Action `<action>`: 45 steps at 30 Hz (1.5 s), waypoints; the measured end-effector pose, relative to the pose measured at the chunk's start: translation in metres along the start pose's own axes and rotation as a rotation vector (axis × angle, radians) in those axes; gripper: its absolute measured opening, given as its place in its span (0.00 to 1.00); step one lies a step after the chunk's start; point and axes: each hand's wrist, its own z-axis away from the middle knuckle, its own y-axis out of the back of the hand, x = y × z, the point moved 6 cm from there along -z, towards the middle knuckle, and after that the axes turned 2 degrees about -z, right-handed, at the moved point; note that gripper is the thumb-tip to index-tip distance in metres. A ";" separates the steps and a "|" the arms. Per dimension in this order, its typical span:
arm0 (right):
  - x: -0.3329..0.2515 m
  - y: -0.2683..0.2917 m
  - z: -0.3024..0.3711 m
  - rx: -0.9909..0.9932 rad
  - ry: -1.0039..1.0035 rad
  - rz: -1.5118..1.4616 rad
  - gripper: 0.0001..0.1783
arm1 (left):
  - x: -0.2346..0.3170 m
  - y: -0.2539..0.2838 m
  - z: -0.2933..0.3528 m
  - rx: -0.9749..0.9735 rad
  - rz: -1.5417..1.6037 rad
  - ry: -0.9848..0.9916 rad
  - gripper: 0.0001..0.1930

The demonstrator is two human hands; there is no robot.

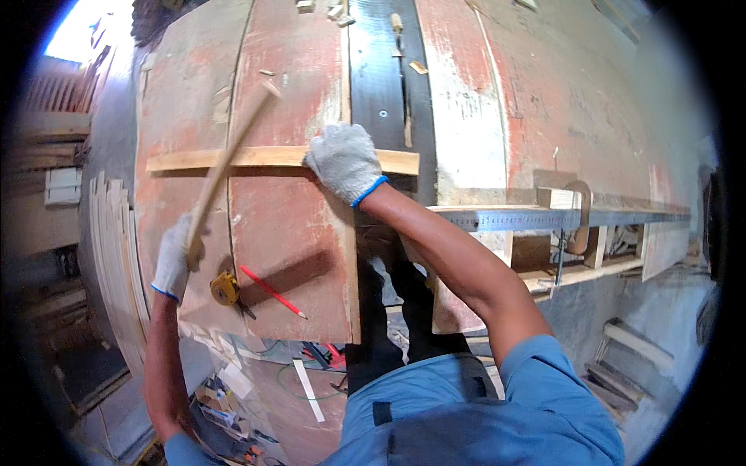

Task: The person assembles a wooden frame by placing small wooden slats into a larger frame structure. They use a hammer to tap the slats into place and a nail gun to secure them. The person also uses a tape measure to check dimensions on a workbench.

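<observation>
The operator, in a blue shirt (420, 404), stands at the near edge of a bench (291, 206) faced with worn, red-stained boards. On the floor below this edge, I see a narrow white strip (308, 390).

Nearest on the bench top: a yellow tape measure (225, 288) and, just beside it on the right, a red pencil (273, 292), laid at a slant.

Left hand (177, 256): gloved, closed around the lower end of a wooden stick (233, 146). The stick is inclined, its far end directed away and to the right. It passes over the wood strip in view; from here I cannot tell whether the two touch.

To the right, a steel rule (528, 220) lies along a frame, with a C-clamp (581, 217) fitted over it.

Right hand (344, 159): gloved, fingers curled over the wood strip (268, 157), which lies crosswise on the bench. The grip is right of the strip's middle.

Beyond: a dark metal plate (377, 78) runs away from the operator. A brush (397, 31) rests toward its far end, near small wood offcuts (336, 12).
</observation>
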 end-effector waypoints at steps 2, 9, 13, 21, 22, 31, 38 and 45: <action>0.010 -0.001 -0.010 0.015 -0.028 -0.153 0.08 | -0.020 -0.018 -0.007 -0.076 -0.251 0.052 0.21; 0.012 -0.003 -0.025 -0.034 0.065 0.054 0.11 | -0.001 -0.049 -0.013 -0.040 -0.677 -0.417 0.13; 0.015 -0.006 -0.033 -0.019 0.085 0.123 0.11 | 0.052 -0.041 -0.034 0.322 -0.740 -0.791 0.18; 0.019 -0.008 -0.043 -0.004 0.106 0.080 0.10 | 0.084 -0.046 -0.130 0.357 -0.832 -0.853 0.28; 0.019 -0.007 -0.045 0.002 0.113 0.066 0.10 | 0.082 -0.041 -0.137 0.334 -0.819 -0.846 0.27; 0.035 -0.017 -0.052 0.049 0.114 0.094 0.12 | 0.097 -0.045 -0.154 0.283 -0.800 -0.861 0.27; 0.036 -0.017 -0.055 0.031 0.113 0.090 0.12 | 0.102 -0.044 -0.158 0.254 -0.815 -0.886 0.26; 0.039 -0.020 -0.060 -0.020 0.092 0.111 0.11 | 0.105 -0.044 -0.163 0.260 -0.810 -0.878 0.26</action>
